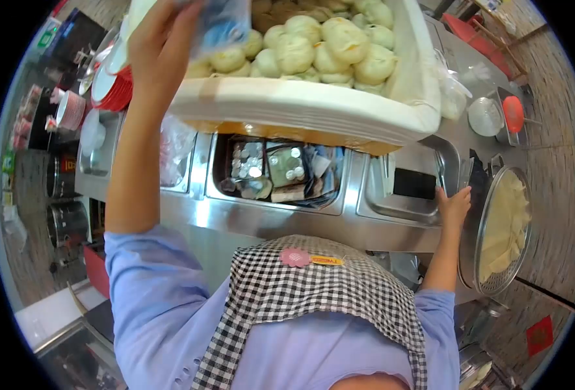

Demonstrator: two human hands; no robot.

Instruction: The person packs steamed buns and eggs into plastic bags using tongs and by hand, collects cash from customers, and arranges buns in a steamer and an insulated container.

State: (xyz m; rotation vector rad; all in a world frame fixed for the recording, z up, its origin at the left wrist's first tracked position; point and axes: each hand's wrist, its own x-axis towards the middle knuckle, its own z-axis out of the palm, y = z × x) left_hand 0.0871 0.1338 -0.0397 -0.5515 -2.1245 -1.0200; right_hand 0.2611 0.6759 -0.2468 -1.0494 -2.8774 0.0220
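Raised at the upper left, my left hand [160,45] is closed on a blue banknote-like sheet [224,26], blurred, held over the near side of a white-lined box [307,101]. Pale filled buns [346,42] are heaped inside that box. My right hand [454,205] is closed around metal tongs [441,170], whose two arms spread away from it. It is beside a metal tray [401,208] where a black phone [414,183] lies. Between the hands, a sunken metal bin [219,188] holds coins [248,159] and paper notes [320,166].
A round steamer tray [493,276] with a pale cloth stands tilted at the right. Behind it are a metal bowl [485,117] and a red-orange object [512,114]. Stacked red-and-white bowls [112,91] stand at the left, and a clear plastic bag [173,153] lies nearer.
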